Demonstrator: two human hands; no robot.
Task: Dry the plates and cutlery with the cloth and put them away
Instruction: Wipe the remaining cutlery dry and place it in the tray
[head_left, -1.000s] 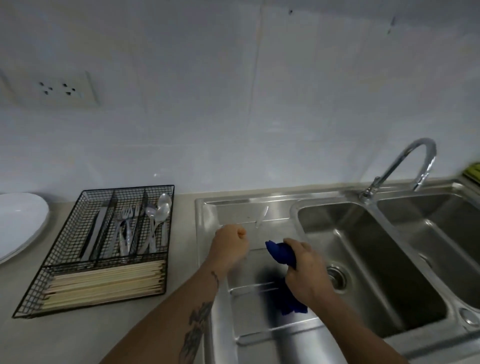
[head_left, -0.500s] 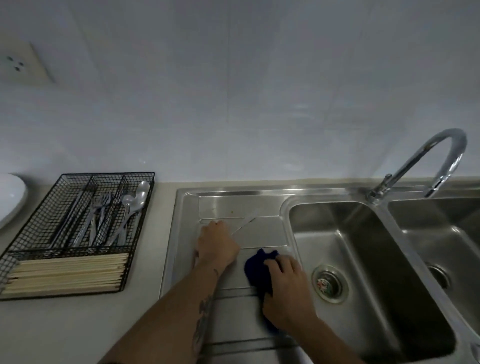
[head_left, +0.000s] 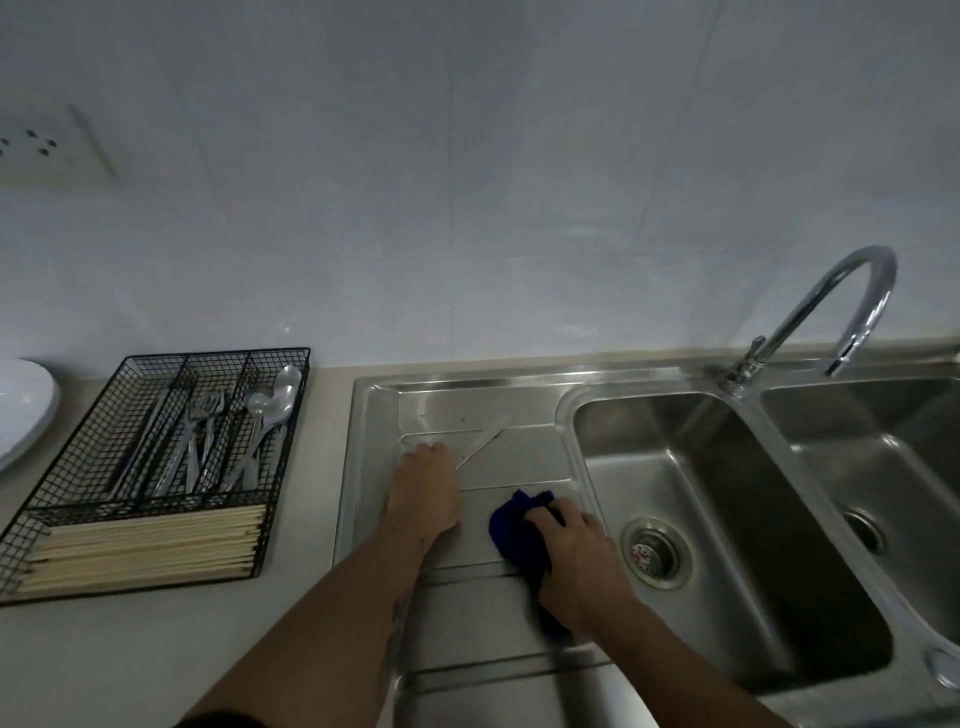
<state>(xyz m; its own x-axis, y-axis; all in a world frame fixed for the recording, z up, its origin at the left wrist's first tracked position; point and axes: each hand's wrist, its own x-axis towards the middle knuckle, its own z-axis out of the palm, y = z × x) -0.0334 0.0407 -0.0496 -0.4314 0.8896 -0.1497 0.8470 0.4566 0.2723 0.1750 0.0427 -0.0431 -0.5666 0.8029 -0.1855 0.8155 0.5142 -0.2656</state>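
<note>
My left hand (head_left: 423, 493) is closed around the handle of a knife (head_left: 480, 447). Its thin blade lies flat on the steel drainboard (head_left: 457, 402) and points up and to the right. My right hand (head_left: 571, 556) presses a dark blue cloth (head_left: 514, 525) onto the drainboard, a little to the right of the left hand and apart from the blade. A black wire cutlery tray (head_left: 156, 361) on the counter to the left holds knives, forks (head_left: 200, 441), spoons (head_left: 275, 402) and a row of chopsticks (head_left: 145, 545). A white plate (head_left: 21, 405) shows at the far left edge.
A double steel sink lies to the right; the near basin (head_left: 727, 519) has a drain strainer (head_left: 654, 553). A curved chrome tap (head_left: 831, 296) stands behind the divider. A wall socket (head_left: 36, 148) is at the upper left. Bare beige counter (head_left: 156, 649) lies in front of the tray.
Both hands have come down from above the drainboard onto it. The knife blade went from pointing up to lying flat, and the cloth is pressed down beside it. The view shifted slightly.
</note>
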